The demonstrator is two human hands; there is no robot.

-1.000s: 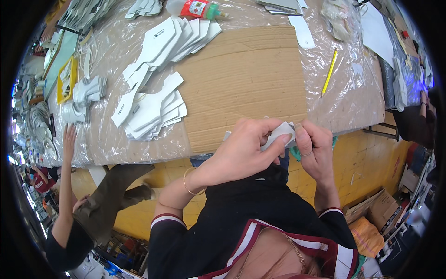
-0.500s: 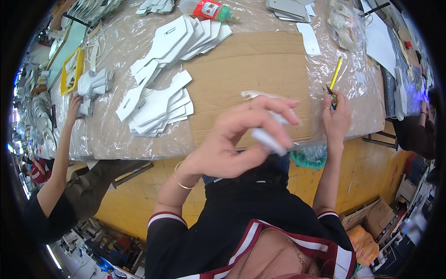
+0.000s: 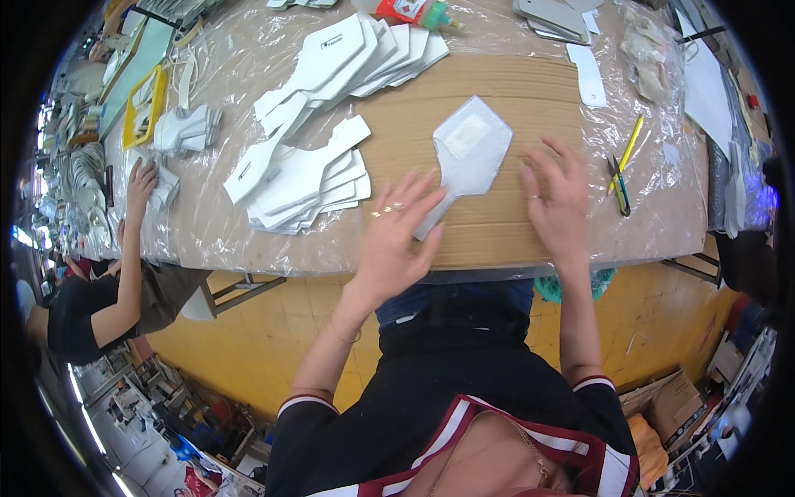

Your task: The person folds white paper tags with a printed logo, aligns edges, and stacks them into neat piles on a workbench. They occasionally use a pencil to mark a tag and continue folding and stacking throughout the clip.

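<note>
A white paddle-shaped piece (image 3: 473,153) with a paler rectangular patch lies flat on the brown cardboard sheet (image 3: 513,91). My left hand (image 3: 399,236) is at its narrow tail, fingers stretched, with the thumb and forefinger touching or very near it. To the right of the piece, my right hand (image 3: 561,199) hovers just over the cardboard, fingers apart and holding nothing. Small thread snips (image 3: 619,186) with dark blades rest on the plastic-covered table, beside a yellow pencil (image 3: 633,139).
Stacks of similar white pieces (image 3: 310,186) stand left of the cardboard, more (image 3: 348,62) behind. A red-labelled bottle (image 3: 411,12) lies at the back. Grey pieces (image 3: 551,18) sit back right. A co-worker's hand (image 3: 142,178) is far left, near a yellow basket (image 3: 144,108).
The white piece, held up blurred in my left hand before, now lies on the cardboard. My right hand has let go of the snips and moved left over the cardboard.
</note>
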